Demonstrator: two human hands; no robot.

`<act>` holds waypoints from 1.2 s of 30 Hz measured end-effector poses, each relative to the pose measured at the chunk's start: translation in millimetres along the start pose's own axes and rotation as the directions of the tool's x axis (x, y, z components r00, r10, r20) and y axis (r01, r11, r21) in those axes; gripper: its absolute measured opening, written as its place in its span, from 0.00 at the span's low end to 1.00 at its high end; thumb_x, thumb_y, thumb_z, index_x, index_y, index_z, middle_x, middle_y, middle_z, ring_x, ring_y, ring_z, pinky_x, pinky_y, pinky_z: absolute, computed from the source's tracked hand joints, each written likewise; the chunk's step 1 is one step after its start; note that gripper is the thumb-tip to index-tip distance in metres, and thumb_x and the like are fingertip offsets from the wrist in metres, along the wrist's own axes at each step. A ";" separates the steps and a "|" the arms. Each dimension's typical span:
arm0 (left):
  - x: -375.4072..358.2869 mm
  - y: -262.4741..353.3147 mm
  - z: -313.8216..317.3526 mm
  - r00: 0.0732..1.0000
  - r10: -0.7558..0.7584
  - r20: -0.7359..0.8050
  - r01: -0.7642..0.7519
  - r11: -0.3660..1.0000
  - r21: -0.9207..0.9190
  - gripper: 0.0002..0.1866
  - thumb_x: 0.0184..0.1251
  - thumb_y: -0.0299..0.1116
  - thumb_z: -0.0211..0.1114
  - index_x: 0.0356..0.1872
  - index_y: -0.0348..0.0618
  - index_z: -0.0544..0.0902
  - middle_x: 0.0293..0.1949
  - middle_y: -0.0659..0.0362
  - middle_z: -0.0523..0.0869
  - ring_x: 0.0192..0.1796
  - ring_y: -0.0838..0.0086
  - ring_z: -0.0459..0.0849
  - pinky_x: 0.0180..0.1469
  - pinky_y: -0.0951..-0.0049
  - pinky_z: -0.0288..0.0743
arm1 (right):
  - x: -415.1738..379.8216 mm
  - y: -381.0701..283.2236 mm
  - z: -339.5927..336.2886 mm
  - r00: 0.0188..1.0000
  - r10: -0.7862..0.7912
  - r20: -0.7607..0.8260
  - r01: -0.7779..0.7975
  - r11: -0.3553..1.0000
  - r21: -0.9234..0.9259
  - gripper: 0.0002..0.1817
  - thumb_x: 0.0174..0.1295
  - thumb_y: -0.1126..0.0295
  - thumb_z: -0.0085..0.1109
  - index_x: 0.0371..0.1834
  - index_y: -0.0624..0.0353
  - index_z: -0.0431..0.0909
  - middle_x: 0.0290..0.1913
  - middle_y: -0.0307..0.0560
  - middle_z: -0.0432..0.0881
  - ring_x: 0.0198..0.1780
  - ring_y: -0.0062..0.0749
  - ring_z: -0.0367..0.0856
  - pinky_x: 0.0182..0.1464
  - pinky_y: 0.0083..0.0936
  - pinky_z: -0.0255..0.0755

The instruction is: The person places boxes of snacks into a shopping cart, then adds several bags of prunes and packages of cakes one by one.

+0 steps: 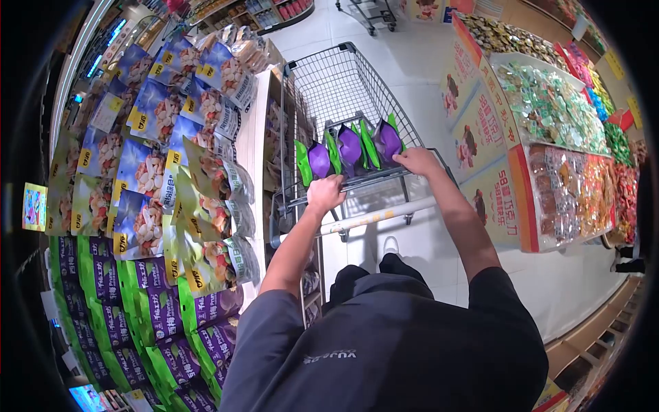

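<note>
Grey-sleeved, leaning over a wire shopping cart (329,82) in the head view, and looking down on its near end. Curling the left hand (326,192) at the cart's near edge, with fingers bent together, just beside the leftmost of some green-and-purple pouches (350,145). Reaching the right hand (417,162) to the cart's near right corner, with fingers drawn close together and pointing inward, right next to the rightmost pouch. Not being able to tell, for either hand, between pinching a pouch and holding the cart's edge. Seeing the pouches in a row just inside the cart's near end, roughly upright, with three purple faces between green edges. Noting a pale bar (374,218) across the cart's near end, below both hands. Finding, left of the cart and close along it, stacked blue bags (141,168) with nut pictures, and, nearer, rows of purple-and-green prune bags (165,302). Meeting, right of the cart, printed panels (473,144) with Chinese lettering, and behind them heaps of wrapped sweets (549,103). Spotting a second cart (371,14) beyond the cart's far end. Resting a light shoe (390,245) on the pale floor (432,250) at the cart's near side.
</note>
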State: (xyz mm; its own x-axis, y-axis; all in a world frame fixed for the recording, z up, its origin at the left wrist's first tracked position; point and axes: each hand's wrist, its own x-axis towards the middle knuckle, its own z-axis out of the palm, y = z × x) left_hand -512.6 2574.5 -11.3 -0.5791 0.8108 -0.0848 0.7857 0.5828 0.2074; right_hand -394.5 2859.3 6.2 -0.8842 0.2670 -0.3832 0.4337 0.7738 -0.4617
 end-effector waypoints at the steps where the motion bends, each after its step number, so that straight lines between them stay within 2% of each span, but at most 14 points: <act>1: 14.7 -9.5 -2.5 1.000 0.000 -0.011 0.000 1.000 -0.002 0.15 0.50 0.39 0.62 0.41 0.51 0.83 0.37 0.58 0.86 0.37 0.58 0.86 0.39 0.57 0.80 | 18.6 -1.3 -6.6 1.000 0.001 -0.029 -0.002 1.000 -0.006 0.29 0.63 0.39 0.46 0.40 0.51 0.87 0.40 0.57 0.85 0.47 0.53 0.82 0.52 0.43 0.73; 3: 28.5 -17.0 -0.9 0.999 0.010 -0.038 -0.010 1.000 -0.004 0.14 0.51 0.39 0.62 0.40 0.51 0.83 0.36 0.57 0.86 0.37 0.59 0.86 0.38 0.57 0.80 | 33.1 5.2 -2.3 0.985 -0.043 -0.166 0.049 0.998 0.030 0.29 0.63 0.40 0.47 0.34 0.56 0.86 0.32 0.59 0.84 0.41 0.55 0.82 0.46 0.45 0.73; 7: 56.8 -37.4 -1.2 0.999 0.021 -0.033 -0.021 1.000 -0.014 0.14 0.50 0.39 0.62 0.39 0.50 0.84 0.36 0.57 0.86 0.36 0.59 0.86 0.38 0.57 0.79 | 68.2 8.9 -9.2 0.985 -0.059 -0.163 0.058 0.998 -0.009 0.29 0.63 0.42 0.48 0.35 0.57 0.86 0.28 0.57 0.84 0.37 0.51 0.84 0.44 0.42 0.75; 12: 92.0 -53.9 -26.3 1.000 0.016 -0.020 -0.017 0.998 -0.068 0.14 0.49 0.41 0.64 0.36 0.48 0.84 0.37 0.55 0.87 0.38 0.58 0.87 0.40 0.57 0.81 | 107.3 2.6 -21.2 0.990 0.024 -0.142 -0.007 0.993 0.118 0.27 0.64 0.45 0.49 0.34 0.58 0.86 0.18 0.50 0.81 0.24 0.43 0.83 0.37 0.37 0.75; 15: 117.9 -73.2 -33.1 0.997 0.060 0.051 -0.058 0.998 -0.038 0.18 0.44 0.41 0.65 0.38 0.47 0.85 0.38 0.54 0.87 0.41 0.58 0.87 0.43 0.58 0.82 | 122.0 -5.2 -31.6 0.989 0.048 -0.137 -0.036 0.995 0.094 0.28 0.65 0.43 0.46 0.32 0.57 0.85 0.28 0.55 0.84 0.36 0.49 0.84 0.41 0.42 0.74; 24: 171.9 -113.9 -41.1 0.988 0.125 0.091 -0.110 0.982 -0.153 0.16 0.46 0.38 0.65 0.39 0.48 0.86 0.38 0.56 0.86 0.44 0.58 0.86 0.45 0.57 0.80 | 164.6 -26.0 -50.3 0.988 0.042 -0.146 -0.044 0.999 -0.012 0.30 0.66 0.43 0.43 0.34 0.61 0.82 0.30 0.58 0.83 0.39 0.53 0.83 0.43 0.43 0.72; 25: 176.7 -117.2 -37.6 0.988 0.123 0.096 -0.107 0.982 -0.155 0.15 0.46 0.37 0.65 0.37 0.46 0.86 0.38 0.55 0.86 0.45 0.59 0.86 0.45 0.58 0.80 | 166.9 -32.3 -50.4 0.990 0.078 -0.120 -0.072 0.996 0.052 0.25 0.64 0.47 0.50 0.37 0.60 0.83 0.39 0.57 0.84 0.46 0.52 0.82 0.48 0.41 0.72; 26: 181.2 -121.6 -36.5 0.987 0.122 0.103 -0.105 0.981 -0.161 0.15 0.46 0.37 0.65 0.37 0.46 0.86 0.38 0.55 0.86 0.45 0.59 0.86 0.45 0.58 0.80 | 165.8 -48.6 -51.0 0.990 0.082 -0.112 -0.077 0.996 0.051 0.25 0.64 0.47 0.50 0.37 0.60 0.83 0.39 0.57 0.84 0.46 0.52 0.82 0.48 0.41 0.72; 27: 186.6 -125.3 -35.2 0.988 0.137 0.076 -0.123 0.978 -0.168 0.14 0.46 0.36 0.65 0.36 0.46 0.86 0.38 0.55 0.86 0.44 0.59 0.86 0.44 0.58 0.80 | 163.5 -63.8 -49.9 0.939 -0.204 -0.276 0.180 0.977 -0.111 0.21 0.62 0.50 0.54 0.40 0.58 0.83 0.44 0.55 0.83 0.49 0.50 0.81 0.51 0.40 0.71; 28: 192.0 -128.5 -33.4 0.987 0.154 0.050 -0.143 0.974 -0.175 0.13 0.46 0.36 0.64 0.35 0.45 0.86 0.37 0.54 0.86 0.42 0.59 0.86 0.43 0.58 0.80 | 164.2 -76.7 -47.4 0.789 -0.484 -0.379 0.387 0.870 -0.304 0.19 0.60 0.53 0.58 0.44 0.56 0.83 0.50 0.53 0.83 0.52 0.48 0.80 0.54 0.39 0.70; 29: 195.5 -131.2 -31.2 0.987 0.158 -0.033 -0.162 0.967 -0.195 0.12 0.44 0.34 0.64 0.32 0.44 0.85 0.36 0.53 0.86 0.40 0.58 0.86 0.42 0.58 0.80 | 166.5 -89.3 -41.9 0.797 -0.472 -0.376 0.377 0.876 -0.301 0.19 0.60 0.53 0.58 0.44 0.56 0.83 0.50 0.53 0.83 0.52 0.48 0.80 0.54 0.39 0.70; 32: 209.8 -134.5 -38.9 0.989 0.148 0.003 -0.145 0.972 -0.187 0.11 0.42 0.33 0.64 0.30 0.44 0.85 0.34 0.54 0.85 0.38 0.57 0.86 0.42 0.58 0.80 | 180.8 -107.8 -34.5 0.844 -0.473 -0.252 0.418 0.875 -0.244 0.19 0.52 0.59 0.66 0.47 0.53 0.81 0.52 0.47 0.82 0.54 0.43 0.79 0.56 0.39 0.69; 34: 223.1 -139.4 -39.5 0.988 0.149 0.038 -0.140 0.975 -0.174 0.11 0.42 0.32 0.64 0.30 0.45 0.85 0.33 0.54 0.85 0.37 0.57 0.86 0.41 0.58 0.80 | 207.6 -107.9 -35.2 0.963 -0.261 -0.069 0.233 0.933 -0.276 0.23 0.47 0.61 0.69 0.49 0.53 0.79 0.46 0.45 0.83 0.50 0.42 0.81 0.52 0.42 0.70; 36: 236.9 -142.6 -44.3 0.991 0.122 0.055 -0.108 0.972 -0.207 0.11 0.42 0.32 0.64 0.30 0.46 0.85 0.33 0.55 0.85 0.37 0.56 0.86 0.41 0.57 0.80 | 228.8 -102.1 -39.7 0.950 -0.288 -0.119 0.250 0.932 -0.261 0.21 0.45 0.64 0.69 0.45 0.51 0.79 0.41 0.42 0.83 0.46 0.40 0.82 0.46 0.41 0.72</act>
State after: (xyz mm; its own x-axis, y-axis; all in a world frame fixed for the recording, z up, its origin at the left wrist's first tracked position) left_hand -771.5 2681.1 -17.7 -0.4661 0.8776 -0.1124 0.7816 0.4679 0.4125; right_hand -648.0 2864.1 -2.6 -0.9857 0.0990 -0.1360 0.1381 0.9380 -0.3178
